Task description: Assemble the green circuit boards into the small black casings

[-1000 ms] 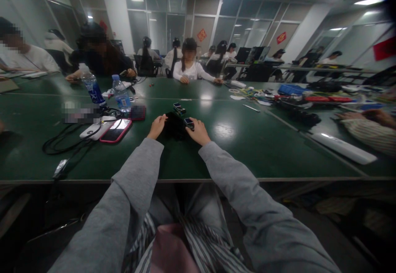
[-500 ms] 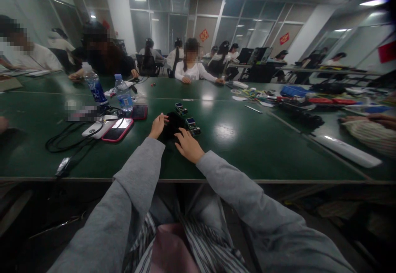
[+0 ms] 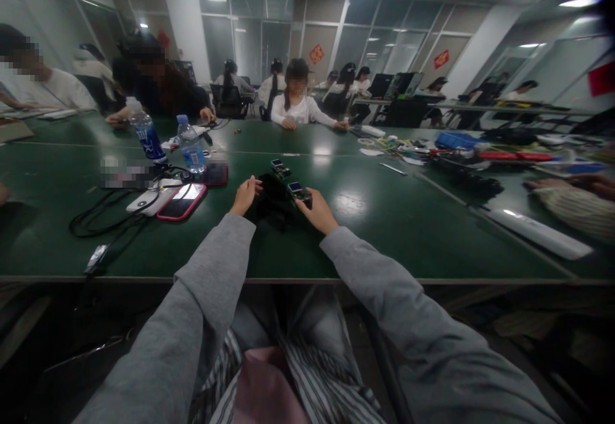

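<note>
My right hand (image 3: 321, 211) grips the right end of the nearer small green circuit board (image 3: 295, 188), thumb in front and fingers behind; the board carries a little dark screen. A second such circuit board (image 3: 278, 166) lies just beyond it on the green table (image 3: 384, 238). To the left, my left hand (image 3: 246, 195) hovers beside a dark black item (image 3: 271, 187) with its fingers loosely bent and apart. Whether the fingertips touch that item I cannot tell. More black material (image 3: 273, 214) lies closer to me, its shape too dark to make out.
On the left are a pink-edged phone (image 3: 182, 202), a white power bank (image 3: 152, 200), black cables (image 3: 79, 222) and two water bottles (image 3: 191, 145). A long white bar (image 3: 542, 233) and tangled wires (image 3: 403, 148) lie right. Other people sit around the table.
My right hand has moved right, away from the black item, and closed on the nearer circuit board. The near black material is now uncovered. My left hand has hardly moved.
</note>
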{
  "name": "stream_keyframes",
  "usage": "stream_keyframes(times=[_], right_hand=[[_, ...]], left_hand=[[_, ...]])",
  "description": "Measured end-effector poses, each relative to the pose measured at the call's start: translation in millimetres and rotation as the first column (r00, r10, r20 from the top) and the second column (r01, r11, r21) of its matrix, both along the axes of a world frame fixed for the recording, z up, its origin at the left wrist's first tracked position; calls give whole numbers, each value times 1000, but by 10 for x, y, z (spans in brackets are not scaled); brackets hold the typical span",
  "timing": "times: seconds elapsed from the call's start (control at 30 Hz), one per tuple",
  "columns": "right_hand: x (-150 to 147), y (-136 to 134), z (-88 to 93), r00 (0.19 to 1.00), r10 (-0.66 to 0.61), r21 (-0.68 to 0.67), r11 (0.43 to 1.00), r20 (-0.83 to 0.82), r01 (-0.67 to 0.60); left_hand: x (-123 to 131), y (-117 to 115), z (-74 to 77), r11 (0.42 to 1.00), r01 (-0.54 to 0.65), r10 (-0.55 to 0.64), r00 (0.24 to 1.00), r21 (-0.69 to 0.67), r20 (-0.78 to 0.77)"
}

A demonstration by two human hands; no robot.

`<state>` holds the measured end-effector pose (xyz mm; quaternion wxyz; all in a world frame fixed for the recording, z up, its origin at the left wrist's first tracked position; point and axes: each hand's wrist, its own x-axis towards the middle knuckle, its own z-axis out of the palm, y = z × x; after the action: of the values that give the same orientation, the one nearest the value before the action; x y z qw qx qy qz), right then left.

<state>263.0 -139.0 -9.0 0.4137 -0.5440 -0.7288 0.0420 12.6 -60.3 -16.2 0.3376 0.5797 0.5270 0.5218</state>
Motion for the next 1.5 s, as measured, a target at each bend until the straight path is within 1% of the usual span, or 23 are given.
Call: stream_keyframes(times=[0.07, 0.1, 0.17, 0.27, 0.4, 0.5, 0.6, 0.7, 0.87, 1.03, 1.1, 1.2, 1.27, 1.33, 1.4, 1.5], right_hand=[[62, 84, -69, 999, -28, -118, 993, -24, 25], [83, 107, -91, 998, -45, -138, 990, -32, 41], [110, 131, -115, 997, -68, -122, 991, -42, 62], [123, 143, -130, 997, -69, -88, 994, -39, 65], [121, 138, -132, 999, -39, -99, 994, -1, 38], [124, 107, -107, 998, -53, -93, 994, 16, 54], [126, 61, -63, 993, -98, -47, 994, 73, 101], [119, 22, -21, 983, -110, -9, 994, 146, 112], [102, -6, 14, 976, -39, -3, 999, 216, 40], [93, -13, -13, 965, 53, 35, 997, 259, -64], [85, -6, -46, 967, 79, 23, 996, 241, -87], [77, 26, -96, 987, 74, 29, 996, 143, -79], [79, 58, -118, 996, 27, 54, 998, 81, -31], [88, 88, -127, 998, -31, 51, 998, 55, 29], [99, 105, -131, 996, -51, 1, 999, 69, 51], [114, 106, -131, 995, -27, -84, 996, 94, 35]], left_hand=[[5, -9, 6, 1000, 0, 0, 1000, 2, 4], [8, -16, 12, 1000, 0, 0, 1000, 2, 7], [17, -36, 31, 1000, -2, 2, 1000, 3, 12], [35, -89, 81, 1000, -2, 2, 1000, 1, 16], [61, -182, 164, 1000, 1, -1, 1000, -6, 19], [73, -226, 201, 1000, 4, -4, 1000, -11, 21], [74, -235, 209, 1000, 6, -5, 1000, -17, 11], [75, -234, 210, 1000, 5, -5, 1000, -20, -5], [81, -255, 228, 1000, -3, 2, 999, -26, -37], [80, -272, 238, 1000, 13, -14, 999, -23, -50], [80, -270, 235, 1000, 15, -16, 999, -23, -52], [82, -260, 227, 1000, 13, -15, 998, -26, -57], [83, -251, 220, 1000, 13, -15, 998, -25, -62], [82, -243, 211, 1000, 16, -17, 998, -21, -66], [80, -236, 202, 1000, 19, -20, 997, -16, -69], [76, -231, 192, 1000, 19, -20, 998, -14, -67]])
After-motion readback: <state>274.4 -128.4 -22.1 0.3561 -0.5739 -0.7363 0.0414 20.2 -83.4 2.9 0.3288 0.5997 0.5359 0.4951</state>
